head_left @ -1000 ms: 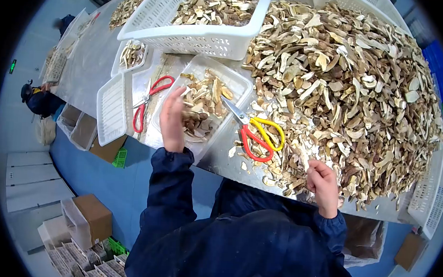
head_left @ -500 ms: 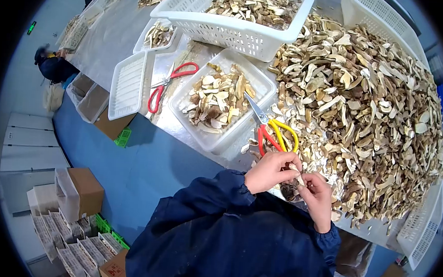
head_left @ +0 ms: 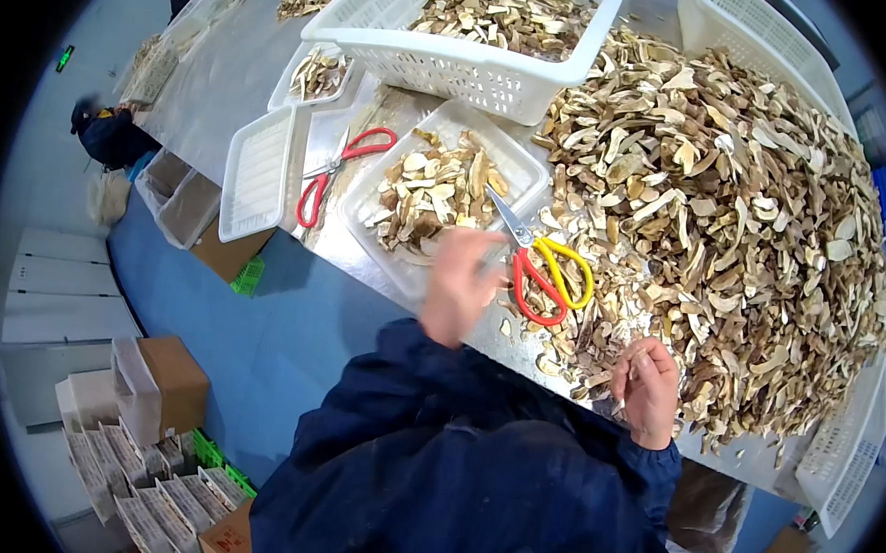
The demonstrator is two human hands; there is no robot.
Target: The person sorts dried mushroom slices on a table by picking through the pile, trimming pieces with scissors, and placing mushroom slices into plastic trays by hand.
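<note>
My left hand (head_left: pixel 460 285), blurred by motion, is over the near right side of a clear plastic tray (head_left: pixel 370 198) of dried mushroom slices (head_left: pixel 438 188). Whether its fingers hold anything is not clear. My right hand (head_left: pixel 647 389) is at the near edge of a large heap of dried mushroom slices (head_left: pixel 735 242), its fingers curled together; anything inside them is hidden. Between the hands lie scissors (head_left: pixel 553 272) with one yellow and one red handle, their blades resting on the tray's rim.
Red-handled scissors (head_left: pixel 344 166) lie left of the tray, beside a shallow white tray (head_left: pixel 256 177). A white perforated basket (head_left: pixel 444 66) of slices stands behind. Another basket (head_left: pixel 766 43) borders the heap. A person (head_left: pixel 110 137) is at the table's far left.
My hands, together over a mushroom slice before, have parted. The left has swung leftward to the clear tray; the right has stayed near the heap with fingers more curled.
</note>
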